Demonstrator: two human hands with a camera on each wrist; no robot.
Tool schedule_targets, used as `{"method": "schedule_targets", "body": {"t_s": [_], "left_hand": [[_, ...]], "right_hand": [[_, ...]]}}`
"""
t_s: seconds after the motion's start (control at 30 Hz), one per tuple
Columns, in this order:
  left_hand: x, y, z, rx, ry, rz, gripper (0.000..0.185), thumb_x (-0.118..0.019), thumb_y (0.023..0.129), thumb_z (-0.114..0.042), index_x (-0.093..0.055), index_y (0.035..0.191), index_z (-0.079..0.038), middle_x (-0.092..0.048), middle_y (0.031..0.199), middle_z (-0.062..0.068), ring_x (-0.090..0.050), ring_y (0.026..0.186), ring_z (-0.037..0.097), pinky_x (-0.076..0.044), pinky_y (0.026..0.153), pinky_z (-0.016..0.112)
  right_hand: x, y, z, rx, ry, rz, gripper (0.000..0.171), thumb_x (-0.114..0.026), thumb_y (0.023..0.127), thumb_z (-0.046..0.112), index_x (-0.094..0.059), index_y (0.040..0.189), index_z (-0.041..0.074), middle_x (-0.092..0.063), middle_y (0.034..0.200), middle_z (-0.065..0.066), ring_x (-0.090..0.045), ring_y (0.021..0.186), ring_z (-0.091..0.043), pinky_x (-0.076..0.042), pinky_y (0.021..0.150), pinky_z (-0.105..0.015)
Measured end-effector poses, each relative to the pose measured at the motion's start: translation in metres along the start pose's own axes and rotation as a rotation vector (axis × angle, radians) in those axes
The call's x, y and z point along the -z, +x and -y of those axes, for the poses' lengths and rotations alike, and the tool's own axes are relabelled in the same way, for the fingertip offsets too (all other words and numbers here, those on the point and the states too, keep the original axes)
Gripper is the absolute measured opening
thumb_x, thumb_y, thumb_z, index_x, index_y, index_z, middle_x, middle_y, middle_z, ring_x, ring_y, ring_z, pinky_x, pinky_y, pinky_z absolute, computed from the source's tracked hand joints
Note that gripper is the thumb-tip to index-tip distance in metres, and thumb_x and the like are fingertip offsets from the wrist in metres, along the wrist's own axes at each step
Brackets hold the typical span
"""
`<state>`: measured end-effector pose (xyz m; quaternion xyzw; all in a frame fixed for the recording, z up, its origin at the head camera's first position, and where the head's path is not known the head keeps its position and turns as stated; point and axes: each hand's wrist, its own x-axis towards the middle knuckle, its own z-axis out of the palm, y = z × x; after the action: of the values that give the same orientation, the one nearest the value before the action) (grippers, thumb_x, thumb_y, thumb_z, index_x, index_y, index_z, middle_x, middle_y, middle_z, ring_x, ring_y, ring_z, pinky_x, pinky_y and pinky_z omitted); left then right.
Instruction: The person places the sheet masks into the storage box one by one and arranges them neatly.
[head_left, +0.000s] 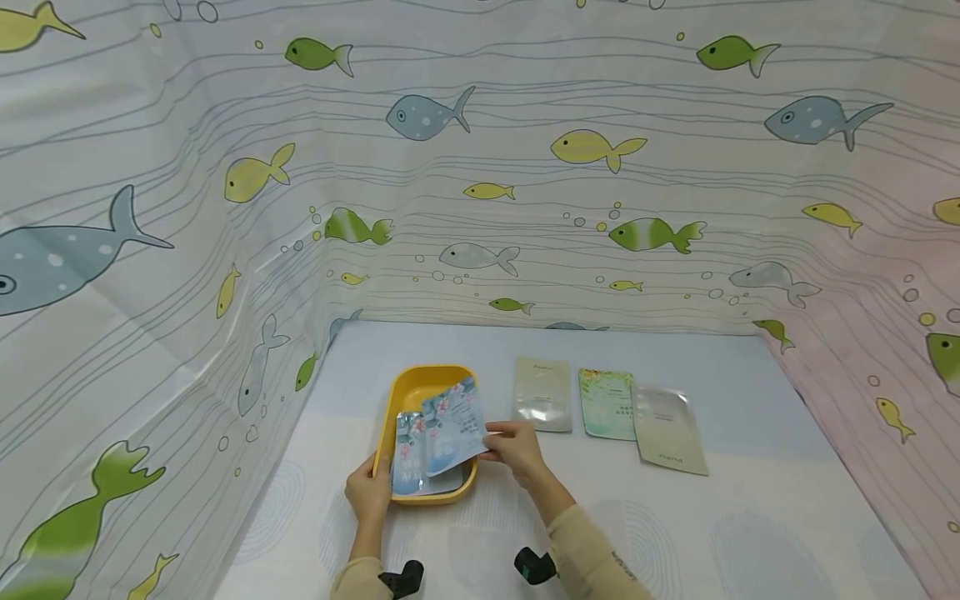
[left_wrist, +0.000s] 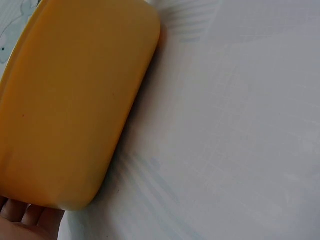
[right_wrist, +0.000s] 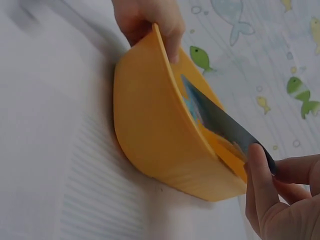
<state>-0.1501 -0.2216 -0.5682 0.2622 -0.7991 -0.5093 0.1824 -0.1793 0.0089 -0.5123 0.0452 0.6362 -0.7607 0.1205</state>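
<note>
A yellow plastic bin (head_left: 427,380) stands on the table with a blue floral face mask packet (head_left: 408,457) lying inside. My left hand (head_left: 369,493) grips its left rim; in the right wrist view the thumb of that hand (right_wrist: 150,20) reaches over the rim to the inside. Between thumb and fingers my right hand (head_left: 517,450) pinches the right edge of another blue floral face mask packet (head_left: 454,427). That packet is tilted over the bin, partly covering the one below. The left wrist view shows mostly the bin's outer wall (left_wrist: 75,100).
Right of the bin lie a beige packet (head_left: 542,392), a green floral packet (head_left: 606,404) and a second beige packet (head_left: 670,429) overlapping the green one's edge. A fish-print curtain (head_left: 525,108) encloses the white patterned table (head_left: 735,517) at the back and sides.
</note>
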Motion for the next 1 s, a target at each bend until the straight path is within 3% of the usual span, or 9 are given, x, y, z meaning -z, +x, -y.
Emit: {"method": "schedule_targets", "body": {"t_s": [0.37,0.63,0.8,1.0], "left_hand": [[0.0,-0.001,0.0,-0.023,0.001,-0.015,0.028,-0.058,0.089,-0.002,-0.061,0.112,0.013,-0.062,0.108,0.032,-0.059,0.103,0.045,-0.048,0.087,0.052],[0.0,-0.002,-0.001,-0.04,-0.005,-0.031,0.027,-0.059,0.088,-0.002,-0.063,0.11,0.013,-0.063,0.105,0.031,-0.06,0.102,0.045,-0.048,0.086,0.053],[0.0,-0.002,-0.001,-0.031,-0.006,-0.033,0.027,-0.058,0.088,-0.003,-0.063,0.11,0.012,-0.062,0.106,0.031,-0.059,0.103,0.045,-0.048,0.087,0.053],[-0.001,-0.001,0.001,-0.021,-0.007,-0.03,0.028,-0.058,0.089,-0.003,-0.062,0.111,0.013,-0.061,0.108,0.031,-0.058,0.105,0.045,-0.046,0.089,0.053]], "right_hand": [[-0.014,-0.002,-0.007,-0.001,-0.074,-0.012,0.033,-0.059,0.079,-0.011,-0.057,0.11,-0.02,-0.066,0.089,-0.029,-0.067,0.065,-0.017,-0.058,0.064,-0.031],[-0.021,-0.003,-0.01,0.013,-0.163,-0.029,0.032,-0.062,0.078,-0.008,-0.06,0.108,-0.018,-0.068,0.085,-0.02,-0.065,0.065,-0.015,-0.058,0.064,-0.031],[-0.025,-0.002,-0.015,0.075,-0.288,-0.045,0.027,-0.065,0.075,-0.008,-0.063,0.101,-0.018,-0.069,0.082,-0.022,-0.068,0.063,-0.021,-0.057,0.059,-0.029],[-0.031,-0.003,-0.017,0.136,-0.509,-0.077,0.025,-0.069,0.073,-0.006,-0.066,0.097,-0.013,-0.07,0.079,-0.016,-0.067,0.067,-0.019,-0.056,0.058,-0.024]]}}
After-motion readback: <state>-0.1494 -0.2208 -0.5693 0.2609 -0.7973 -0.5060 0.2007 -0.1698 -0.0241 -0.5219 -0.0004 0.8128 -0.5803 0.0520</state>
